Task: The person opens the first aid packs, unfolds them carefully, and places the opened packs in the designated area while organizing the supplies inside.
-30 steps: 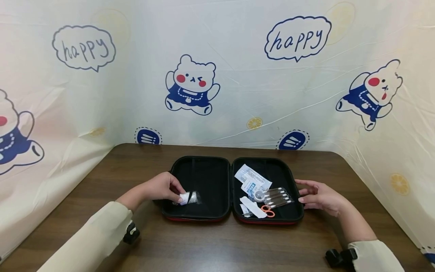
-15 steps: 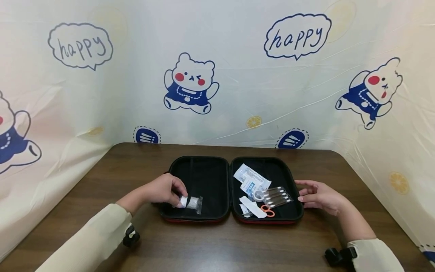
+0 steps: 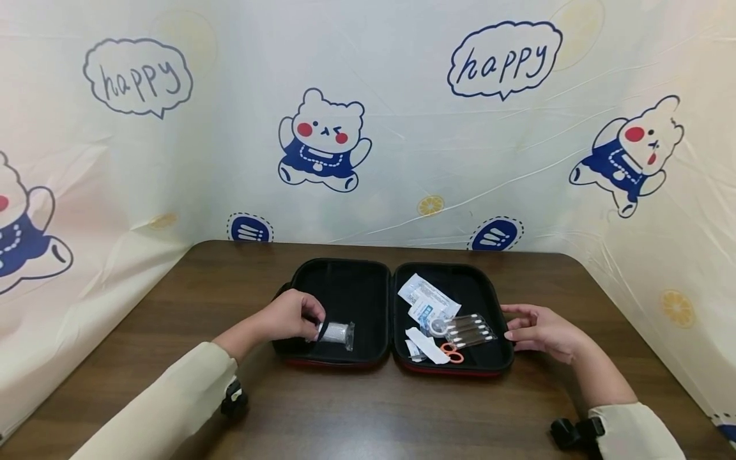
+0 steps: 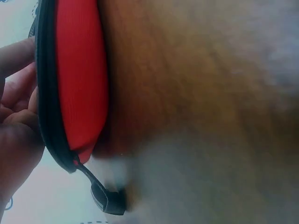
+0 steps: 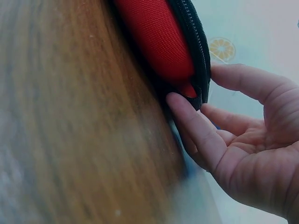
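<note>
A black-lined case with a red shell (image 5: 154,35) lies unfolded on the table. Over its left half (image 3: 359,287), my left hand (image 3: 287,316) pinches the left end of a clear-wrapped white bandage roll (image 3: 338,332). A dark elastic strap (image 3: 323,329) crosses the roll right at my fingertips, which hide that end. My right hand (image 3: 543,332) holds the outer edge of the right half (image 3: 477,281); the right wrist view shows the thumb at the zipped rim and fingers against the lower corner. From the left wrist view, the case wall hides the fingertips.
In the right half lie white packets (image 3: 428,297), a tape roll (image 3: 438,328), bagged cotton swabs (image 3: 470,331), orange-handled scissors (image 3: 453,353) and a white strip (image 3: 427,346). A zipper tab (image 4: 107,198) hangs from the case. The wooden table (image 3: 368,409) meets a printed backdrop (image 3: 397,147).
My left hand has moved right, and more of the bandage roll shows to the right of the strap. The case's left half has shifted slightly away from me. My right hand stays put.
</note>
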Demonstrator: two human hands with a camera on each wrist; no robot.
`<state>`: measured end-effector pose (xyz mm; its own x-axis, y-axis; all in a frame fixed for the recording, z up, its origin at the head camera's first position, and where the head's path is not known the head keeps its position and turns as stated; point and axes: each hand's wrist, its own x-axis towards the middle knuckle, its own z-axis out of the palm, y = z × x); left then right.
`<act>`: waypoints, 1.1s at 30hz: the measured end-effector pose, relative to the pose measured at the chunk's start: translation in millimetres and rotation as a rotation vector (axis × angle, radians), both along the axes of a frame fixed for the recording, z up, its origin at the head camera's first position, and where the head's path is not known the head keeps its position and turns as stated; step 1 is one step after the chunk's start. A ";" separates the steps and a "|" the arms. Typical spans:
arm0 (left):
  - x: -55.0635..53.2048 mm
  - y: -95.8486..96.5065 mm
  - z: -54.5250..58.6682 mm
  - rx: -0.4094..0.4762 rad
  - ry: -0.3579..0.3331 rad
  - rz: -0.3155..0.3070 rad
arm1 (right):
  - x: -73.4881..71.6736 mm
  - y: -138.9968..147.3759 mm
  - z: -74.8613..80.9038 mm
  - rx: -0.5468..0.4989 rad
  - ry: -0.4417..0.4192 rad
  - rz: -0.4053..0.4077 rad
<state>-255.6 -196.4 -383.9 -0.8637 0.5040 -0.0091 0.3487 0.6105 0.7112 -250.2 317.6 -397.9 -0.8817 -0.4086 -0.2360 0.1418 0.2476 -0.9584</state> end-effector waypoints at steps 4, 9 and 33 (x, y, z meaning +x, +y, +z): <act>-5.8 1.1 0.1 -0.011 -0.007 0.021 | -0.8 -0.7 -1.0 -0.007 0.000 -0.022; -6.7 -3.8 0.7 0.011 -0.059 0.038 | -0.9 -2.7 -1.9 -0.018 -0.002 -0.026; -2.8 -4.7 -1.4 0.090 -0.214 0.040 | 1.1 -2.9 0.0 0.001 -0.002 -0.039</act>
<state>-258.4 -201.1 -385.2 -0.8661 0.4767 -0.1508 0.1610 0.5515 0.8185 -249.2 314.7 -397.9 -0.8963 -0.3739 -0.2384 0.1533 0.2433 -0.9578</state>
